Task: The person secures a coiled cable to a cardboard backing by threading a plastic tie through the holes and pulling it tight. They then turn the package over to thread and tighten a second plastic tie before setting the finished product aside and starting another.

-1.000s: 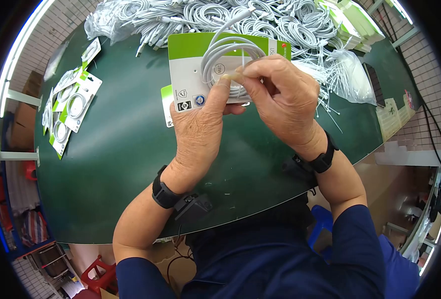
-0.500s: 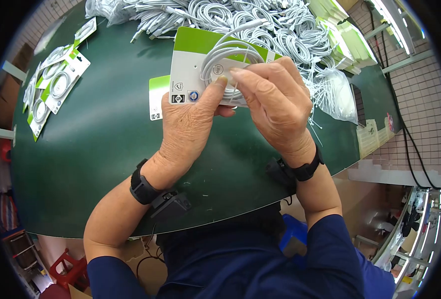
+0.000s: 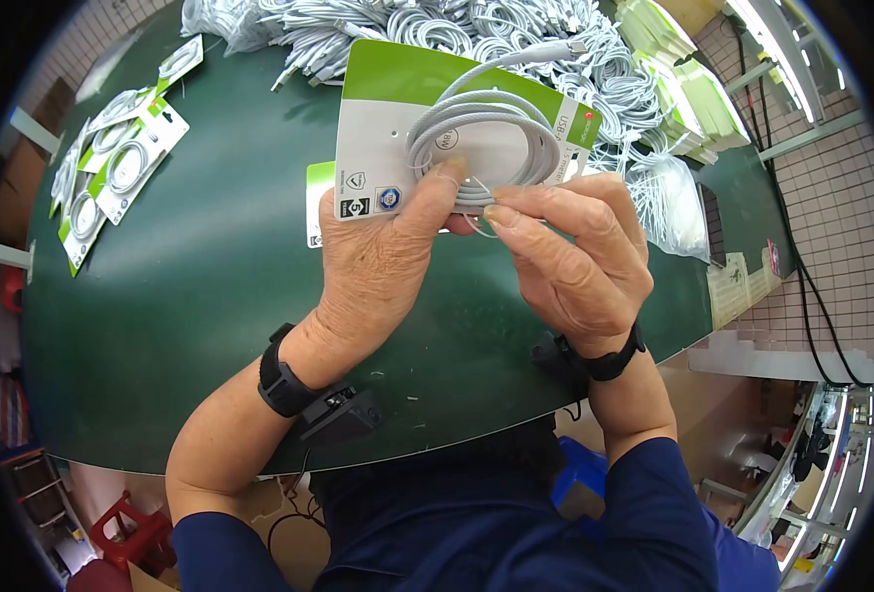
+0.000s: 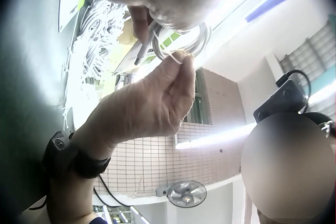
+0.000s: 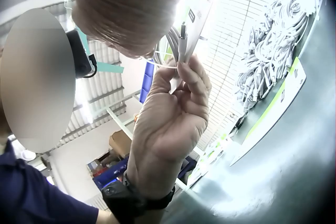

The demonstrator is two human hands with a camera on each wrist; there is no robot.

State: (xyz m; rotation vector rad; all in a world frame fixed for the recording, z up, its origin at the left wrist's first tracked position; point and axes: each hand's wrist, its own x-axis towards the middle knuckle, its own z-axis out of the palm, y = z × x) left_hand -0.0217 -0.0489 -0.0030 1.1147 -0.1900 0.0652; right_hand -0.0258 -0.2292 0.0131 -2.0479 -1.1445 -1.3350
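Nearest the viewer, both forearms wear black wrist straps above the dark green bench (image 3: 210, 296). The left hand (image 3: 378, 252) grips a green-and-white backing card (image 3: 382, 128) from below, thumb pressed on the card's face against a coiled grey-white cable (image 3: 486, 133). The right hand (image 3: 580, 257) pinches a thin white tie (image 3: 476, 187) at the coil's lower edge, fingers curled, covering the card's lower right corner. The card is held raised above the bench, tilted; the cable lies in a neat round coil on it, one end running up past the green top band. A second card (image 3: 318, 202) lies flat beneath. Left: finished carded cables (image 3: 111, 168). Far edge: a heap of loose cables (image 3: 437, 25), stacked cards (image 3: 688, 84).
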